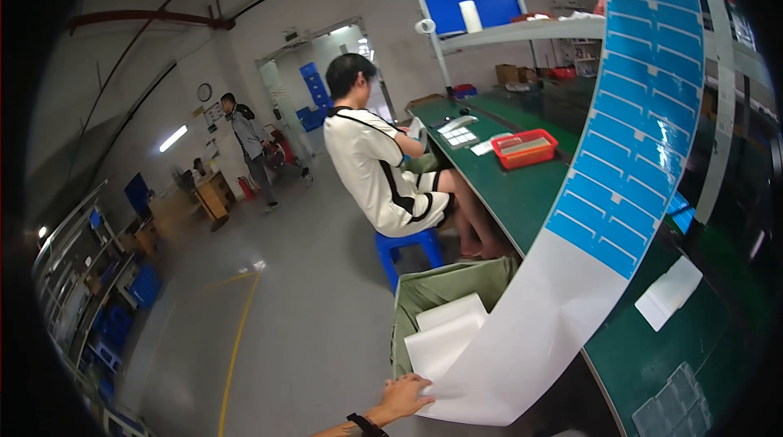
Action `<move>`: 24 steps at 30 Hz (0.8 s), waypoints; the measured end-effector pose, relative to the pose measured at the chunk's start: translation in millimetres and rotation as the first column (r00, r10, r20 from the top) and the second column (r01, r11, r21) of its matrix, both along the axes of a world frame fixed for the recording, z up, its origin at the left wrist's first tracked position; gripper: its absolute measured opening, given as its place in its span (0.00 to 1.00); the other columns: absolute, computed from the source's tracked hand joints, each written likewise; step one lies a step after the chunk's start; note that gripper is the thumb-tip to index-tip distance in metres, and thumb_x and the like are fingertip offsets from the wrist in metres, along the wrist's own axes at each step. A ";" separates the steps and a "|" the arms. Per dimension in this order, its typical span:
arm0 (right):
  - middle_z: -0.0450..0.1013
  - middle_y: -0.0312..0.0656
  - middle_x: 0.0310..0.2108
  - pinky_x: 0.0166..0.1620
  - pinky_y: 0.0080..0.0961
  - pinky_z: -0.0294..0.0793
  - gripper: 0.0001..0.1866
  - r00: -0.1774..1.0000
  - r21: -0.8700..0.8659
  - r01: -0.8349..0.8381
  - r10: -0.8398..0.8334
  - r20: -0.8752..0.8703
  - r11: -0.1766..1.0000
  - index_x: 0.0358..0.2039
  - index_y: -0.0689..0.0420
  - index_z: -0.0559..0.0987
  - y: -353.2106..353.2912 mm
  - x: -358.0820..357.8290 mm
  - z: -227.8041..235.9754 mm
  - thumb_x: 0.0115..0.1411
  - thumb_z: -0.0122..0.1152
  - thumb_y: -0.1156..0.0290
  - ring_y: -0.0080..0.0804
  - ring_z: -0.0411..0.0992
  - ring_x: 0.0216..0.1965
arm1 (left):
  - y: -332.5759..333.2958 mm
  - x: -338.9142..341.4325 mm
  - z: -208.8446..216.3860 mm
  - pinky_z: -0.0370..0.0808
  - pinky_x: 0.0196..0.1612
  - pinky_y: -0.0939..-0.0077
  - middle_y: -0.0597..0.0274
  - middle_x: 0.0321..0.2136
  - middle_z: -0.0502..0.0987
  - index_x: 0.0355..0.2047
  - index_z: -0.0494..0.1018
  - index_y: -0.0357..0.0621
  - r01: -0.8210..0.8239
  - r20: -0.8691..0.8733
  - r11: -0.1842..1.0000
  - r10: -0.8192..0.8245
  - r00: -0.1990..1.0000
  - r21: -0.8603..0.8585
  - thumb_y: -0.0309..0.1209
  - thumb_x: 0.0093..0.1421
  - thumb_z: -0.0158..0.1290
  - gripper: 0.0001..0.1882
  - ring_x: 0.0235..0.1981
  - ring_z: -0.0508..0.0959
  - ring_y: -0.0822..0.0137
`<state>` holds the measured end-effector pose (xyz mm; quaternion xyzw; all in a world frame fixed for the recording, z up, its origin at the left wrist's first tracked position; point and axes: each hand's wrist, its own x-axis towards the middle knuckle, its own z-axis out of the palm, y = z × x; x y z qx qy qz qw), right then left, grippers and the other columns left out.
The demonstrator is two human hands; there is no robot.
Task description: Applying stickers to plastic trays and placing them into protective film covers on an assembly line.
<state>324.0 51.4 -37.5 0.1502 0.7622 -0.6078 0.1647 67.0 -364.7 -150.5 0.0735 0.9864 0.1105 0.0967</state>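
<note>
Left hand pinches the bare end of the label strip, drawing it past the tabletop edge over the bin. Right hand unseen. Next, likely a steady pull downward.

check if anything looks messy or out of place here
A long white backing strip with blue rectangular labels sweeps off the green workbench. Its bare end trails over the olive-green waste bag, pinched by the left hand. Otherwise tidy.
</note>
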 end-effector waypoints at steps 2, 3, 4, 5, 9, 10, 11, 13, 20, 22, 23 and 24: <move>0.73 0.33 0.28 0.34 0.18 0.68 0.11 0.999 -0.025 0.047 -0.047 0.015 0.999 0.43 0.65 0.77 -3.8 4.0 4.6 0.60 0.61 0.76 0.17 0.68 0.30 | -7.2 -6.8 -11.9 0.68 0.47 0.58 0.59 0.41 0.80 0.44 0.79 0.46 0.230 -0.054 0.968 -0.225 0.973 0.102 0.44 0.61 0.56 0.18 0.45 0.78 0.60; 0.73 0.33 0.29 0.34 0.18 0.69 0.11 0.996 -0.028 0.079 -0.078 0.041 0.996 0.42 0.65 0.77 -5.6 5.0 4.2 0.60 0.61 0.75 0.18 0.68 0.30 | -10.9 -13.5 -13.4 0.68 0.47 0.58 0.59 0.41 0.80 0.44 0.79 0.46 0.226 -0.063 0.969 -0.220 0.973 0.103 0.44 0.61 0.56 0.18 0.45 0.78 0.60; 0.74 0.34 0.30 0.35 0.18 0.69 0.12 0.992 -0.031 0.110 -0.108 0.069 0.993 0.42 0.66 0.77 -7.2 5.5 2.3 0.60 0.62 0.74 0.18 0.68 0.31 | -15.4 -21.2 -13.9 0.70 0.42 0.58 0.56 0.36 0.80 0.40 0.79 0.43 0.206 -0.019 0.925 -0.211 0.977 0.319 0.42 0.62 0.55 0.16 0.40 0.79 0.57; 0.74 0.34 0.30 0.35 0.18 0.69 0.12 0.992 -0.027 0.110 -0.108 0.066 0.994 0.42 0.66 0.77 -7.7 8.5 0.1 0.60 0.62 0.74 0.18 0.68 0.31 | -16.7 -29.7 -12.5 0.72 0.38 0.59 0.52 0.31 0.80 0.37 0.80 0.41 0.172 0.030 0.835 -0.219 0.975 0.523 0.40 0.63 0.54 0.15 0.35 0.80 0.54; 0.74 0.34 0.29 0.33 0.18 0.68 0.12 0.984 -0.067 0.175 -0.172 0.047 0.982 0.43 0.64 0.77 2.3 31.5 -13.2 0.61 0.62 0.71 0.18 0.68 0.29 | -3.5 -100.2 38.9 0.74 0.37 0.62 0.46 0.30 0.79 0.35 0.78 0.39 0.260 0.028 0.836 -0.312 0.950 0.483 0.35 0.61 0.53 0.11 0.34 0.79 0.47; 0.75 0.34 0.29 0.32 0.18 0.68 0.12 0.975 -0.102 0.219 -0.214 0.060 0.970 0.43 0.63 0.78 7.6 37.4 -12.9 0.62 0.63 0.69 0.19 0.68 0.29 | 6.6 -119.8 52.0 0.74 0.40 0.60 0.46 0.32 0.79 0.35 0.78 0.40 0.332 -0.080 0.810 -0.337 0.938 0.482 0.34 0.60 0.54 0.11 0.37 0.79 0.48; 0.75 0.34 0.29 0.32 0.18 0.68 0.12 0.978 -0.104 0.207 -0.201 0.062 0.973 0.43 0.63 0.78 12.0 37.1 -11.2 0.62 0.63 0.69 0.19 0.68 0.29 | 12.9 -139.6 56.7 0.74 0.42 0.59 0.46 0.34 0.80 0.35 0.79 0.42 0.396 -0.189 0.790 -0.348 0.918 0.469 0.34 0.58 0.54 0.10 0.40 0.79 0.48; 0.75 0.34 0.28 0.30 0.17 0.67 0.14 0.981 -0.076 0.194 -0.192 0.031 0.978 0.44 0.61 0.78 17.4 31.2 -11.4 0.62 0.64 0.66 0.18 0.68 0.27 | 16.4 -181.6 38.4 0.72 0.47 0.52 0.48 0.38 0.80 0.38 0.80 0.45 0.416 -0.325 0.851 -0.314 0.892 0.319 0.34 0.57 0.53 0.12 0.45 0.78 0.48; 0.75 0.33 0.27 0.29 0.17 0.66 0.14 0.961 -0.021 0.274 -0.273 0.047 0.961 0.45 0.61 0.78 12.6 43.0 -12.7 0.62 0.64 0.67 0.16 0.66 0.25 | 56.3 -213.8 -36.8 0.65 0.59 0.46 0.45 0.55 0.72 0.54 0.74 0.49 0.316 0.244 0.900 -0.247 0.938 -0.301 0.36 0.56 0.54 0.23 0.58 0.70 0.47; 0.74 0.33 0.27 0.29 0.17 0.66 0.13 0.961 -0.027 0.270 -0.268 0.060 0.962 0.45 0.61 0.78 16.0 48.3 -12.1 0.62 0.63 0.68 0.17 0.67 0.26 | 65.8 -202.7 -49.3 0.65 0.59 0.46 0.44 0.55 0.70 0.55 0.73 0.49 0.279 0.091 0.956 -0.272 0.958 -0.084 0.36 0.56 0.54 0.25 0.59 0.69 0.46; 0.74 0.32 0.29 0.32 0.18 0.67 0.13 0.963 -0.016 0.268 -0.268 0.030 0.963 0.45 0.62 0.78 17.7 52.9 -14.0 0.62 0.63 0.68 0.19 0.67 0.28 | 71.0 -194.2 -45.6 0.67 0.58 0.45 0.43 0.54 0.70 0.55 0.72 0.49 0.274 -0.006 0.960 -0.275 0.961 -0.046 0.36 0.55 0.55 0.26 0.59 0.68 0.46; 0.74 0.32 0.29 0.32 0.18 0.67 0.13 0.953 -0.006 0.298 -0.297 0.050 0.955 0.45 0.62 0.78 17.8 54.3 -14.9 0.62 0.63 0.68 0.19 0.67 0.28 | 74.5 -186.1 -39.9 0.70 0.54 0.46 0.44 0.52 0.71 0.55 0.72 0.50 0.263 -0.101 0.964 -0.265 0.959 -0.039 0.34 0.55 0.55 0.25 0.57 0.69 0.46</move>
